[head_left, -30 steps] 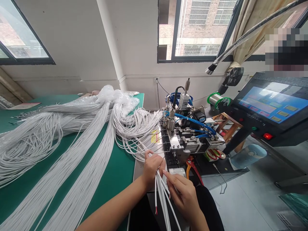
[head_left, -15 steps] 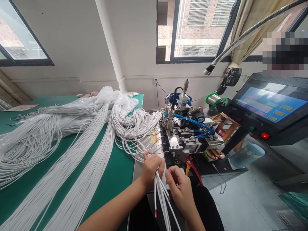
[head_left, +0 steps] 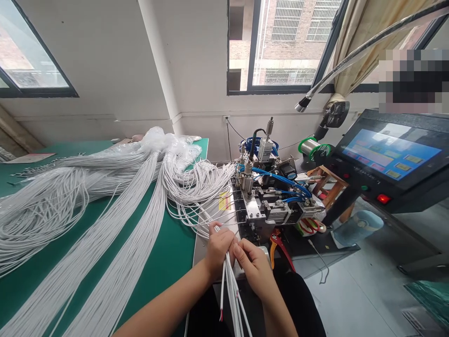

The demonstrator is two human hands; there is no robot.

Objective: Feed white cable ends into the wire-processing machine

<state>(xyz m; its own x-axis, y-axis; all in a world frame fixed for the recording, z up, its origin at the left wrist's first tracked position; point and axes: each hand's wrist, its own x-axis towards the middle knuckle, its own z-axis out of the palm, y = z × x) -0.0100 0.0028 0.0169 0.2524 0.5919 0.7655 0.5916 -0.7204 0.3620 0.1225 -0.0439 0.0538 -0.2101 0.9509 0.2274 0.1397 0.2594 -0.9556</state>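
My left hand (head_left: pixel 219 250) is closed around a small bunch of white cables (head_left: pixel 232 295), whose free ends hang down over my lap. One hanging end shows a bit of red wire at its tip. Close against the left hand's fingers, my right hand (head_left: pixel 253 264) has thumb and forefinger pinched together; what lies between them is hidden. Beyond my hands, several cables run up to a benchtop machine (head_left: pixel 252 206) with metal cylinders and blue air tubes.
Long bundles of white cable (head_left: pixel 119 243) cover the green table (head_left: pixel 175 252) on the left. Right of the machine are orange-handled pliers (head_left: pixel 277 245), a wire spool (head_left: pixel 312 147) and a screen (head_left: pixel 389 150). Another person (head_left: pixel 414 79) is behind the screen.
My right hand has moved left, up against the left hand, and its fingers have closed into a pinch. The hanging cable ends have swung slightly left.
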